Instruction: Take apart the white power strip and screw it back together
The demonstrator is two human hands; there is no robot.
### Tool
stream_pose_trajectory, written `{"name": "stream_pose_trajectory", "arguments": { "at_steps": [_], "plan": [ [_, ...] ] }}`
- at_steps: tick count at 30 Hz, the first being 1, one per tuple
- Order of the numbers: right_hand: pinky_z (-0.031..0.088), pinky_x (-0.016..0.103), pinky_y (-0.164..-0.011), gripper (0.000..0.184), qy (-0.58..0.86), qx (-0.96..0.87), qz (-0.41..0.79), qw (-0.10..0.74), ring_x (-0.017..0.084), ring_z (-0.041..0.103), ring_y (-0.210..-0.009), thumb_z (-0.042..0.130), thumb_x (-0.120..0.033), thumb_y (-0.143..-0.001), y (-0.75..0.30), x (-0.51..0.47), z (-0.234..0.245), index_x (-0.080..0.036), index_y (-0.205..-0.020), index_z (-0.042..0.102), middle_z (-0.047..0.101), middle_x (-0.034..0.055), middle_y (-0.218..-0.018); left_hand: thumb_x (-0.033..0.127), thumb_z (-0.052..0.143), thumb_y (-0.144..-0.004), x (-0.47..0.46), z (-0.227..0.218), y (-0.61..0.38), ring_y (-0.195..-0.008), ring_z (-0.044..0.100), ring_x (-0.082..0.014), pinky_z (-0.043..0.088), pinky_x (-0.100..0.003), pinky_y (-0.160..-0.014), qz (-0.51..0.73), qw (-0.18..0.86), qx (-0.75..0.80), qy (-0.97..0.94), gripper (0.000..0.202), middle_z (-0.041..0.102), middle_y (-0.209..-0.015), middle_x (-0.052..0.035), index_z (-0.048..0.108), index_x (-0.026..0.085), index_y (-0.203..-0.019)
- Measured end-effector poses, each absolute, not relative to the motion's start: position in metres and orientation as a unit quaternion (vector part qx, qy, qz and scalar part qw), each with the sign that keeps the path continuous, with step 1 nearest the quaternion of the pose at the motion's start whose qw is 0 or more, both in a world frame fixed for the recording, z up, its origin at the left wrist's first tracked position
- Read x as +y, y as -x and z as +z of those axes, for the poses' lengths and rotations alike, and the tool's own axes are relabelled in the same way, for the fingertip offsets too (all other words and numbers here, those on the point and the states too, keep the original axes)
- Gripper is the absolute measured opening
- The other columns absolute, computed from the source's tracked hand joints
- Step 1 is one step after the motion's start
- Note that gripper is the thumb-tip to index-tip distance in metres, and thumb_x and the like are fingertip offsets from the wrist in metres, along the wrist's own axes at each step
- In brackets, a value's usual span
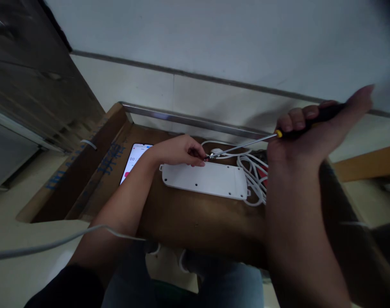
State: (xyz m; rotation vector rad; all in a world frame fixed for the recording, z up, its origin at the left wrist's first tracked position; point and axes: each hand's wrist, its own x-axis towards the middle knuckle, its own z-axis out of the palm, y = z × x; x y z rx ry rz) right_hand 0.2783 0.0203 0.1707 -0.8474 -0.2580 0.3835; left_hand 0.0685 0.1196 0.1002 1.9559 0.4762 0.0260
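My right hand (305, 128) is wrapped round the dark handle of a screwdriver (246, 146). The yellow collar shows past my fingers, and the long metal shaft points left and slightly down. At the shaft's tip, the thumb and fingers of my left hand (191, 152) are pinched together; what sits between them is too small and dark to make out. Just below lies a white power strip (204, 180) with its back up, several dark screw holes along its edges. My left hand is over its far edge and hides part of it.
A white cable (254, 177) lies coiled right of the strip, with something red beneath. A phone (134, 160) with a lit screen lies left, partly behind my forearm. The brown cardboard surface (195, 218) has a raised left flap. A tiled wall (214, 92) stands behind.
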Motion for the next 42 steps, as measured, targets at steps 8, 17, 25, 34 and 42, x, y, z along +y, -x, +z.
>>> {"name": "stream_pose_trajectory", "arguments": {
  "at_steps": [8,17,25,34,42],
  "plan": [
    [0.013,0.018,-0.039,0.051,0.397,-0.113,0.185,0.892,0.002,0.021,-0.040,0.020,-0.060,-0.108,-0.279,0.019,0.172,-0.019,-0.079,0.028,0.024,-0.0078,-0.058,0.038,0.075,-0.086,0.118,0.099,-0.072,-0.072,0.063,-0.0122,0.045,-0.023,-0.068,0.029,0.492,0.192,-0.849,0.028,0.076,-0.082,-0.0036,0.080,0.013,-0.097],
    [0.012,0.017,-0.039,0.047,0.390,-0.135,0.187,0.892,0.001,0.022,-0.039,0.023,-0.055,-0.109,-0.276,0.019,0.172,-0.019,-0.080,0.028,0.024,-0.0085,-0.057,0.034,0.076,-0.083,0.112,0.097,-0.076,-0.069,0.058,-0.0105,0.043,-0.023,-0.068,0.082,0.453,0.190,-0.867,0.022,0.074,-0.078,-0.0014,0.080,0.014,-0.090],
    [0.010,0.018,-0.039,0.046,0.390,-0.120,0.179,0.895,0.002,0.020,-0.039,0.022,-0.055,-0.109,-0.281,0.020,0.172,-0.019,-0.079,0.027,0.023,-0.0085,-0.056,0.032,0.075,-0.085,0.108,0.099,-0.077,-0.073,0.062,-0.0121,0.045,-0.024,-0.070,0.099,0.451,0.193,-0.866,0.020,0.076,-0.082,-0.0029,0.080,0.014,-0.092],
    [0.012,0.018,-0.039,0.048,0.394,-0.119,0.167,0.896,0.002,0.021,-0.040,0.024,-0.058,-0.108,-0.288,0.018,0.168,-0.019,-0.079,0.028,0.023,-0.0083,-0.057,0.038,0.074,-0.085,0.109,0.095,-0.077,-0.074,0.063,-0.0136,0.044,-0.025,-0.068,0.129,0.439,0.189,-0.869,0.026,0.076,-0.082,-0.0039,0.078,0.014,-0.091],
    [0.014,0.018,-0.039,0.048,0.392,-0.104,0.148,0.902,0.002,0.021,-0.041,0.029,-0.058,-0.108,-0.286,0.022,0.166,-0.019,-0.079,0.026,0.022,-0.0083,-0.058,0.036,0.075,-0.086,0.109,0.095,-0.078,-0.074,0.064,-0.0136,0.043,-0.025,-0.068,0.146,0.418,0.204,-0.873,0.023,0.076,-0.081,-0.0033,0.078,0.015,-0.090]
  ]
}}
